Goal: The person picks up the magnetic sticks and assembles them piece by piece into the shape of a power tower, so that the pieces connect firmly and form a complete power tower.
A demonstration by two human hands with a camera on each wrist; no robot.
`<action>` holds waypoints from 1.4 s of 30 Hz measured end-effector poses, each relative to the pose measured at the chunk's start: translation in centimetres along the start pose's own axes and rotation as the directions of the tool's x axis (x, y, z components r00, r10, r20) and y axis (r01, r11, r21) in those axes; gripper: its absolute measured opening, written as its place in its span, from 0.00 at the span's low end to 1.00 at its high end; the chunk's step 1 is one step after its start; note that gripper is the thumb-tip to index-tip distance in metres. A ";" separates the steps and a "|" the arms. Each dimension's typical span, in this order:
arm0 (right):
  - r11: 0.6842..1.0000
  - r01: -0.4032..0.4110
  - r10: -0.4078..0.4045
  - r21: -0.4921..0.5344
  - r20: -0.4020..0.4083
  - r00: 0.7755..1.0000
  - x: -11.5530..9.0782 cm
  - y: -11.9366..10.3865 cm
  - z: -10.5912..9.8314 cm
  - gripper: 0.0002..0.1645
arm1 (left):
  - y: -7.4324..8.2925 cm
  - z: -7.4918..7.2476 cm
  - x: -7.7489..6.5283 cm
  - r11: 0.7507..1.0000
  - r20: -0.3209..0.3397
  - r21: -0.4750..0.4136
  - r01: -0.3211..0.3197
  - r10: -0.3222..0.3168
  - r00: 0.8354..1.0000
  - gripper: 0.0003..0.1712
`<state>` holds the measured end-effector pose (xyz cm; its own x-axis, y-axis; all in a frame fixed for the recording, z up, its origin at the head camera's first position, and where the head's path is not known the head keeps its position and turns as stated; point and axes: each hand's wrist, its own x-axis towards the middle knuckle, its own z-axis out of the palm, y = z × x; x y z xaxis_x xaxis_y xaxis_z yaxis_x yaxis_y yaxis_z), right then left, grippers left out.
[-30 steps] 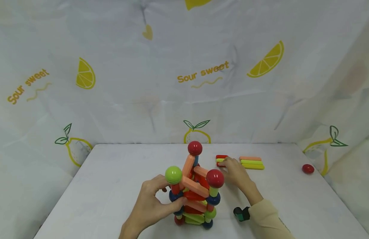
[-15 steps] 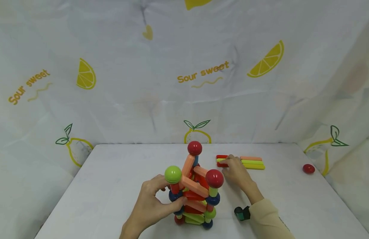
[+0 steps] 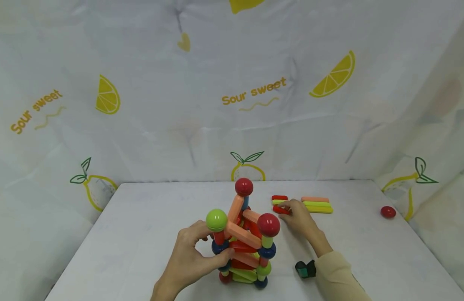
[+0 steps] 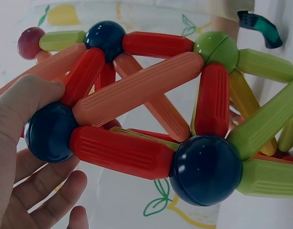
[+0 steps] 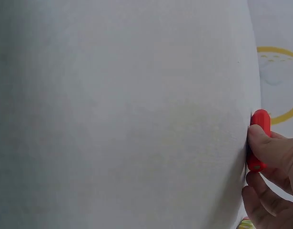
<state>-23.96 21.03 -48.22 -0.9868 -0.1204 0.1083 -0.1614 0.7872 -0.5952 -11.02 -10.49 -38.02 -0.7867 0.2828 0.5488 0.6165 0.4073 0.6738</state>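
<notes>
A tower of magnetic rods and balls stands upright at the middle of the table's near part, with red, salmon and green rods joined by balls. My left hand grips its left side, thumb and fingers about a dark blue ball in the left wrist view. Farther right, my right hand pinches a short red rod between thumb and fingers. In the right wrist view the red rod lies close to the white tabletop. Just beyond it are a green rod and another red rod.
Right of the hand lie a salmon rod, a green rod and a yellow rod in a row. A red ball rests near the table's right edge. A lemon-printed cloth hangs behind the table.
The right hand has drawn the nearest red rod slightly toward me, apart from the green rod beside it. The left hand and the tower have hardly moved.
</notes>
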 end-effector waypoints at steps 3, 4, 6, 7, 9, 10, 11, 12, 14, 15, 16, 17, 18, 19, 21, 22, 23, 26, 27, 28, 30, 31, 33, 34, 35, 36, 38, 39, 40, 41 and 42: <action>1.000 -0.001 0.001 -0.006 -0.003 1.000 -0.1 0.0 -0.2 0.19 | -0.1 0.1 0.0 1.000 0.003 -0.007 0.000 0.000 1.000 0.27; 1.000 -0.001 0.001 -0.005 -0.003 1.000 -0.3 -0.3 -0.4 0.19 | -0.1 0.1 0.0 1.000 0.004 -0.009 0.002 -0.002 1.000 0.27; 1.000 0.012 -0.012 0.002 -0.013 1.000 -0.4 -0.9 -1.1 0.18 | -0.2 0.1 0.0 1.000 0.003 -0.012 -0.004 0.004 1.000 0.26; 1.000 0.025 -0.025 0.009 -0.025 0.999 -0.4 -1.4 -1.5 0.18 | -0.2 0.1 0.0 1.000 0.002 -0.013 -0.006 0.006 1.000 0.26; 0.997 0.068 -0.066 0.031 -0.061 0.996 -0.5 -2.5 -2.5 0.18 | -0.2 0.1 0.0 1.000 0.001 -0.015 -0.005 0.005 1.000 0.26; 0.994 0.099 -0.094 0.047 -0.085 0.992 -0.6 -3.1 -3.2 0.18 | -0.3 0.1 0.0 1.000 -0.001 -0.017 -0.010 0.009 1.000 0.25; 0.989 0.132 -0.124 0.062 -0.111 0.986 -0.6 -3.9 -3.9 0.18 | -0.3 0.1 0.0 1.000 -0.003 -0.017 -0.013 0.013 1.000 0.25; 0.983 0.169 -0.157 0.075 -0.140 0.978 -0.7 -4.6 -4.6 0.18 | -0.3 0.1 0.0 1.000 -0.005 -0.018 -0.018 0.018 1.000 0.25; 0.965 0.244 -0.221 0.099 -0.201 0.954 -1.0 -6.4 -6.1 0.18 | -0.3 0.1 0.0 1.000 -0.005 -0.018 -0.009 0.009 1.000 0.25; 0.954 0.280 -0.251 0.104 -0.229 0.941 -1.2 -7.3 -6.8 0.18 | -0.3 0.1 0.0 1.000 -0.005 -0.018 -0.008 0.008 1.000 0.25; 0.942 0.317 -0.281 0.111 -0.255 0.925 -1.4 -8.2 -7.6 0.18 | -0.3 0.1 0.0 1.000 -0.009 -0.017 -0.014 0.014 1.000 0.25; 0.931 0.349 -0.307 0.113 -0.278 0.910 -1.6 -9.2 -8.3 0.18 | -0.3 0.1 0.0 1.000 -0.010 -0.017 -0.015 0.015 1.000 0.25; 0.918 0.379 -0.332 0.116 -0.298 0.895 -2.0 -10.1 -8.9 0.18 | -0.3 0.1 0.0 1.000 -0.010 -0.017 -0.010 0.010 1.000 0.25; 0.905 0.408 -0.354 0.120 -0.317 0.880 -2.3 -11.0 -9.5 0.18 | -0.3 0.1 0.0 1.000 -0.012 -0.016 -0.012 0.012 1.000 0.26; 0.879 0.458 -0.392 0.132 -0.346 0.852 -3.2 -12.8 -10.5 0.18 | -0.3 0.1 0.0 1.000 -0.016 -0.015 -0.020 0.020 1.000 0.26; 0.861 0.485 -0.410 0.154 -0.355 0.840 -3.7 -13.6 -11.0 0.18 | -0.3 0.1 0.0 1.000 -0.019 -0.015 -0.026 0.026 0.999 0.25; 0.841 0.511 -0.427 0.176 -0.363 0.828 -4.2 -14.4 -11.3 0.18 | -0.3 0.1 0.0 1.000 -0.019 -0.015 -0.024 0.024 1.000 0.25; 0.775 0.580 -0.477 0.249 -0.370 0.797 -5.7 -16.5 -12.2 0.18 | -0.3 0.2 0.0 1.000 -0.020 -0.017 -0.026 0.026 0.999 0.25; 0.754 0.596 -0.492 0.276 -0.364 0.791 -6.1 -17.1 -12.4 0.19 | -0.3 0.2 0.0 1.000 -0.020 -0.018 -0.026 0.025 0.999 0.25; 0.736 0.607 -0.506 0.299 -0.353 0.787 -6.6 -17.6 -12.5 0.19 | -0.3 0.2 0.0 1.000 -0.019 -0.018 -0.025 0.025 1.000 0.25; 0.712 0.626 -0.534 0.320 -0.332 0.777 -7.4 -18.4 -12.6 0.20 | -0.3 0.1 0.0 1.000 -0.017 -0.018 -0.021 0.021 1.000 0.26; 0.704 0.628 -0.543 0.330 -0.320 0.777 -7.8 -18.7 -12.6 0.20 | -0.2 0.1 0.0 1.000 -0.015 -0.017 -0.018 0.018 1.000 0.26; 0.696 0.641 -0.563 0.323 -0.307 0.767 -8.4 -19.2 -12.4 0.21 | -0.2 0.1 -0.1 1.000 -0.012 -0.013 -0.010 0.010 1.000 0.26; 0.694 0.648 -0.574 0.314 -0.302 0.761 -8.6 -19.4 -12.3 0.21 | -0.2 0.1 -0.1 1.000 -0.011 -0.011 -0.005 0.005 1.000 0.26; 0.695 0.650 -0.581 0.307 -0.293 0.759 -8.8 -19.6 -12.1 0.22 | -0.2 0.1 -0.1 1.000 -0.010 -0.009 -0.001 0.001 1.000 0.26; 0.698 0.651 -0.586 0.299 -0.284 0.759 -8.9 -19.7 -12.0 0.22 | -0.2 0.1 -0.1 1.000 -0.009 -0.007 0.001 -0.001 1.000 0.26; 0.693 0.663 -0.605 0.284 -0.272 0.748 -9.1 -19.8 -11.6 0.22 | -0.2 0.1 -0.1 1.000 -0.008 -0.004 0.002 -0.002 1.000 0.26; 0.689 0.669 -0.613 0.281 -0.267 0.744 -9.1 -19.9 -11.5 0.22 | -0.2 0.1 -0.1 1.000 -0.009 -0.004 -0.001 0.001 1.000 0.26; 0.685 0.672 -0.620 0.280 -0.260 0.740 -9.2 -19.9 -11.4 0.23 | -0.2 0.1 -0.1 1.000 -0.009 -0.002 -0.004 0.004 1.000 0.26; 0.687 0.669 -0.621 0.283 -0.250 0.743 -9.3 -19.9 -11.3 0.23 | -0.3 0.1 -0.1 1.000 -0.008 -0.002 -0.010 0.010 1.000 0.26; 0.687 0.671 -0.625 0.279 -0.246 0.741 -9.3 -19.9 -11.2 0.23 | -0.3 0.1 -0.1 1.000 -0.009 -0.002 -0.016 0.016 1.000 0.26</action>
<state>-11.39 13.28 -28.48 -0.6271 -0.4320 0.6482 -0.7771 0.2911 -0.5580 -11.14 -10.53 -38.32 -0.7765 0.2816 0.5637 0.6290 0.4013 0.6658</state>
